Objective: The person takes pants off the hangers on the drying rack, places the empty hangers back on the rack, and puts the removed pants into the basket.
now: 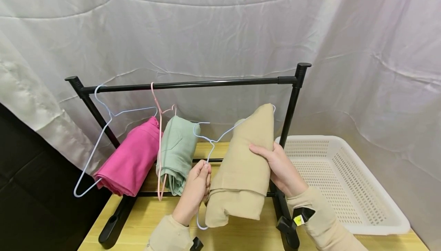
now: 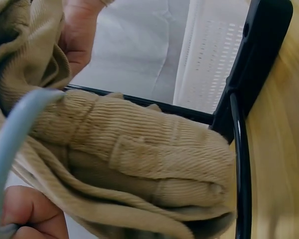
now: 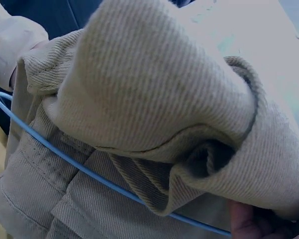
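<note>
Folded beige trousers (image 1: pixel 244 163) drape over a light blue hanger (image 1: pixel 225 131), held in front of the rack's right half. My left hand (image 1: pixel 196 186) pinches the hanger's sloping wire just below its hook, and the hook points left, off the rail. My right hand (image 1: pixel 282 166) grips the trousers from the right, thumb on the front; its other fingers are mostly hidden behind the cloth. A waistband with belt loops (image 2: pixel 139 154) shows in the left wrist view. In the right wrist view the hanger's wire (image 3: pixel 89 172) crosses the cloth below a loose fold.
A black rack (image 1: pixel 206 84) stands on the wooden table (image 1: pixel 248 237). From its rail hang magenta trousers (image 1: pixel 132 157) on a blue hanger and mint green trousers (image 1: pixel 177 143) on a pink hanger. A white perforated basket (image 1: pixel 375 220) sits right of the rack.
</note>
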`<action>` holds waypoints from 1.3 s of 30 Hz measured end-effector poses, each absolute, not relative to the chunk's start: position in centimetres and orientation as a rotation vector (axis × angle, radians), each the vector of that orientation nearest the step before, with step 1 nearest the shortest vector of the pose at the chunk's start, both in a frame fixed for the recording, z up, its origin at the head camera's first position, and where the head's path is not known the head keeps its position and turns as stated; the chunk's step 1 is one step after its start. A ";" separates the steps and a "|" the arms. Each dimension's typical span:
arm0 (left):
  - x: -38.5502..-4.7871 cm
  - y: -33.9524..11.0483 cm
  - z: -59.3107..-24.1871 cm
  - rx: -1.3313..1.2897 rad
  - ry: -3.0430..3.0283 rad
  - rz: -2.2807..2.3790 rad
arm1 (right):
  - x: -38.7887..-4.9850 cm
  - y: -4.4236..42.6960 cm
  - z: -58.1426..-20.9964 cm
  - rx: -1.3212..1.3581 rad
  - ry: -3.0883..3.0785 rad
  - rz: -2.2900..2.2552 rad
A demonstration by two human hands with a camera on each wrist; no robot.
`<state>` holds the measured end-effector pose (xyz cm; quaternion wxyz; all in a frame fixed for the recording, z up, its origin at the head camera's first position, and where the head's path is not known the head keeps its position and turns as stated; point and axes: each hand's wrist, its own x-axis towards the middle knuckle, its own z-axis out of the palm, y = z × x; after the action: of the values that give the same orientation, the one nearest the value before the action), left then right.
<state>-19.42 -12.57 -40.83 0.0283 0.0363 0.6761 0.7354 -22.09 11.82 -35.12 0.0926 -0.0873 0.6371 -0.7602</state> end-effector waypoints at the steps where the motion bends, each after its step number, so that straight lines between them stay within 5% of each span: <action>1: -19.4 -12.6 -40.9 0.110 2.080 2.272 | -22.0 11.8 -35.0 -0.269 1.892 -2.256; 39: -19.9 -13.0 -42.7 0.071 2.018 2.251 | -18.6 13.3 -32.1 -0.350 1.929 -2.345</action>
<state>-19.90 -12.95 -42.73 0.0589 0.0235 0.6662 0.7431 -18.57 13.29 -32.07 0.0424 -0.1145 0.6306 -0.7665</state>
